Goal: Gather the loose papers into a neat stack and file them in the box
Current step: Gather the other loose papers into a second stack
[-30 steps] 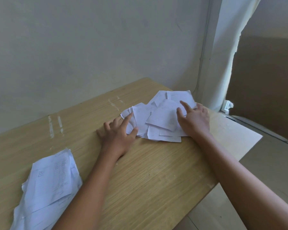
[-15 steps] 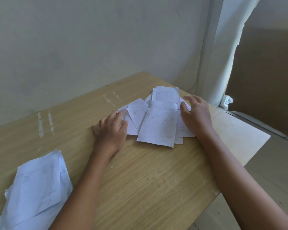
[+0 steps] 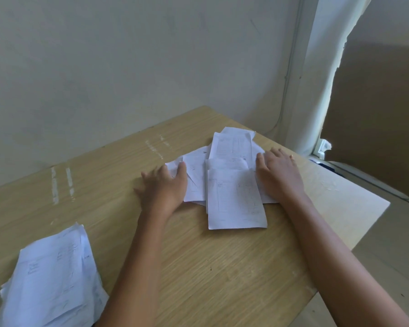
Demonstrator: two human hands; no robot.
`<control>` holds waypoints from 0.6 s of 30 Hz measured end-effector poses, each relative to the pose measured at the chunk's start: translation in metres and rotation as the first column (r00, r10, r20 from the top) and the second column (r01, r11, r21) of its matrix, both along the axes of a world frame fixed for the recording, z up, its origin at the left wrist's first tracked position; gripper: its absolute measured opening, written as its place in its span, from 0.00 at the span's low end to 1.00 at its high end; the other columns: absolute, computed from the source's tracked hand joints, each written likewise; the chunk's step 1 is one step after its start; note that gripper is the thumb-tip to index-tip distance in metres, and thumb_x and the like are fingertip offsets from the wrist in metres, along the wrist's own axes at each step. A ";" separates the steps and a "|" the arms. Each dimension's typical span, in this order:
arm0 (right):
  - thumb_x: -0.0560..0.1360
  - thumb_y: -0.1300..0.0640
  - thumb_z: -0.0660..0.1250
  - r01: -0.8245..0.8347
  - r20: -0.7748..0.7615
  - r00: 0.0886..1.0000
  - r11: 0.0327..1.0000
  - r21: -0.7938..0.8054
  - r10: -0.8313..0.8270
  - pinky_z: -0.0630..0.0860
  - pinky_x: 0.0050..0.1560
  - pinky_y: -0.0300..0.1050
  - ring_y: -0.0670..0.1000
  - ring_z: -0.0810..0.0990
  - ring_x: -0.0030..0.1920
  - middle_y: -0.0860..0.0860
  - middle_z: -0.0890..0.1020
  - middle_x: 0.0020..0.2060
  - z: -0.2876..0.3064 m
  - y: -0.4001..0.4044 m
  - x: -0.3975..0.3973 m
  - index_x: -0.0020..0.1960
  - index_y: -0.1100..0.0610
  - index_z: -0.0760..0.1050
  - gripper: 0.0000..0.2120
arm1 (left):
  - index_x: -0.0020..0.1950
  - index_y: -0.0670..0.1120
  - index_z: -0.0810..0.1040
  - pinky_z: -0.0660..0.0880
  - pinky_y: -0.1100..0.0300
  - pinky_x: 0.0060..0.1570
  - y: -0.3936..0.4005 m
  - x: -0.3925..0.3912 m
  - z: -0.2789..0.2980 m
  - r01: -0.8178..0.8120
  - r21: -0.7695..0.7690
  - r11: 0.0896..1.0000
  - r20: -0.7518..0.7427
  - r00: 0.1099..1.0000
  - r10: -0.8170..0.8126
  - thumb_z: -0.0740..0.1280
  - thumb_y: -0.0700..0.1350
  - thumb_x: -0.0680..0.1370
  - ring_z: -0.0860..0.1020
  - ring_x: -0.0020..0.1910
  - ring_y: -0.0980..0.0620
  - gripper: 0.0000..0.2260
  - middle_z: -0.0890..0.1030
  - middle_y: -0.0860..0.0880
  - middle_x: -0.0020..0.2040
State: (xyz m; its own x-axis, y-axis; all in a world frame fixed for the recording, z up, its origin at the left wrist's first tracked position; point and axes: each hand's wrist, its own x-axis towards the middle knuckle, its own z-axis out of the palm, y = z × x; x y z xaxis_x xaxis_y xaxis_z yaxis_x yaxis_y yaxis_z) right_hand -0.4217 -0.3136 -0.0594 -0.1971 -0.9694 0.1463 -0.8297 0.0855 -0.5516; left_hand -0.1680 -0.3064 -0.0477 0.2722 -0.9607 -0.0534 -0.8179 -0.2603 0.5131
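Note:
Several loose white papers (image 3: 234, 197) with faint pencil marks lie fanned out on the wooden table (image 3: 210, 267), overlapping one another. My left hand (image 3: 163, 187) rests flat at the left edge of the pile, fingers spread, its thumb on a sheet. My right hand (image 3: 279, 175) lies flat on the right side of the pile, palm down on the sheets. Neither hand grips a sheet. A second, rougher pile of white papers (image 3: 54, 282) sits at the near left of the table. No box is in view.
The table stands against a pale wall (image 3: 128, 67); its right edge drops to the floor (image 3: 387, 244). A brown cardboard sheet (image 3: 378, 114) leans at the far right beside a white window frame. Pale tape marks (image 3: 62, 182) streak the table top.
The papers have slid toward me and spread lengthwise, with one large sheet now lying in front. Both hands have stayed at the pile's sides and flattened against it.

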 end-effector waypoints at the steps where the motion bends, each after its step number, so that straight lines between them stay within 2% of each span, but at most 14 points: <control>1: 0.82 0.48 0.47 0.001 -0.027 1.000 1.000 0.031 0.000 0.50 0.79 0.56 0.56 0.61 0.77 0.56 0.72 0.71 -0.002 -0.001 0.000 0.60 0.61 0.76 0.24 | 0.76 0.45 0.68 0.50 0.35 0.76 -0.002 -0.002 -0.001 -0.001 0.014 1.000 0.078 0.997 0.000 0.45 0.70 0.75 0.55 0.79 0.39 0.39 0.67 0.47 0.77; 3: 0.81 0.49 0.49 -0.002 -0.034 0.999 1.000 0.007 0.002 0.50 0.79 0.56 0.55 0.62 0.76 0.53 0.73 0.67 -0.002 -0.001 0.000 0.59 0.58 0.76 0.21 | 0.76 0.48 0.68 0.47 0.33 0.75 -0.005 -0.011 0.001 0.018 0.049 0.999 0.191 0.981 -0.027 0.51 0.65 0.79 0.52 0.80 0.38 0.31 0.63 0.49 0.79; 5: 0.81 0.51 0.51 0.006 -0.017 1.000 0.999 -0.047 -0.007 0.53 0.78 0.57 0.55 0.66 0.73 0.51 0.76 0.61 0.000 0.001 0.000 0.58 0.56 0.76 0.18 | 0.73 0.50 0.70 0.46 0.32 0.75 -0.015 -0.014 0.006 0.031 0.092 0.995 0.158 0.986 -0.045 0.53 0.61 0.79 0.51 0.80 0.37 0.26 0.62 0.49 0.80; 7: 0.81 0.52 0.54 0.023 -0.011 1.000 0.998 -0.062 -0.024 0.53 0.78 0.56 0.55 0.67 0.72 0.50 0.77 0.62 0.000 0.000 0.000 0.61 0.55 0.76 0.16 | 0.67 0.52 0.74 0.53 0.35 0.75 -0.025 -0.007 0.012 0.043 0.132 0.990 0.042 0.998 -0.049 0.56 0.63 0.74 0.59 0.78 0.38 0.27 0.69 0.49 0.75; 9: 0.80 0.51 0.56 0.034 0.010 0.999 0.997 -0.066 -0.033 0.53 0.78 0.55 0.55 0.67 0.73 0.49 0.77 0.63 -0.001 -0.001 0.000 0.61 0.53 0.76 0.14 | 0.61 0.52 0.79 0.67 0.40 0.70 -0.033 0.004 0.020 0.026 0.139 0.990 -0.160 0.987 -0.004 0.61 0.65 0.69 0.74 0.68 0.41 0.27 0.79 0.50 0.66; 10: 0.80 0.50 0.57 0.035 0.021 0.999 0.997 -0.068 -0.034 0.53 0.78 0.55 0.55 0.67 0.73 0.49 0.77 0.63 -0.001 -0.002 0.000 0.60 0.51 0.76 0.14 | 0.59 0.51 0.80 0.71 0.43 0.67 -0.036 0.008 0.023 0.020 0.116 0.993 -0.188 0.982 0.003 0.63 0.63 0.69 0.79 0.61 0.43 0.24 0.82 0.50 0.60; 11: 0.79 0.50 0.57 0.036 0.031 0.999 0.997 -0.062 -0.034 0.53 0.78 0.56 0.54 0.66 0.74 0.49 0.77 0.64 0.000 -0.003 0.000 0.61 0.51 0.75 0.14 | 0.60 0.52 0.80 0.71 0.45 0.68 -0.037 0.011 0.025 0.024 0.094 0.995 -0.149 0.989 -0.010 0.65 0.60 0.71 0.80 0.59 0.44 0.21 0.83 0.52 0.59; 13: 0.79 0.50 0.57 0.025 0.038 0.999 0.999 -0.037 -0.023 0.50 0.79 0.55 0.53 0.63 0.76 0.49 0.76 0.67 0.002 -0.001 -0.001 0.65 0.50 0.74 0.16 | 0.66 0.54 0.76 0.63 0.44 0.72 -0.038 0.016 0.021 0.033 0.079 0.996 0.005 0.999 -0.033 0.65 0.59 0.73 0.76 0.65 0.44 0.22 0.79 0.53 0.63; 15: 0.79 0.51 0.57 0.001 0.046 0.999 1.000 -0.023 0.000 0.46 0.79 0.54 0.50 0.58 0.79 0.48 0.75 0.70 0.003 0.000 -0.001 0.70 0.48 0.71 0.20 | 0.72 0.54 0.71 0.59 0.39 0.75 -0.035 0.011 0.014 0.087 0.088 0.992 -0.011 0.996 -0.087 0.63 0.59 0.76 0.69 0.73 0.42 0.26 0.74 0.49 0.71; 17: 0.79 0.51 0.56 -0.025 0.093 0.995 0.999 -0.024 0.027 0.43 0.79 0.56 0.47 0.57 0.79 0.44 0.75 0.70 0.005 0.001 -0.001 0.71 0.45 0.71 0.21 | 0.81 0.52 0.59 0.44 0.39 0.78 -0.028 -0.003 0.006 0.148 0.087 0.985 -0.040 0.989 -0.145 0.58 0.56 0.82 0.53 0.82 0.44 0.28 0.61 0.49 0.81; 18: 0.79 0.51 0.56 -0.038 0.126 0.991 0.999 -0.027 0.042 0.42 0.79 0.56 0.46 0.58 0.78 0.43 0.77 0.68 0.006 0.002 0.000 0.70 0.43 0.72 0.21 | 0.83 0.51 0.53 0.37 0.40 0.77 -0.025 -0.010 0.004 0.162 0.076 0.984 -0.034 0.987 -0.159 0.56 0.54 0.83 0.46 0.83 0.48 0.28 0.55 0.50 0.83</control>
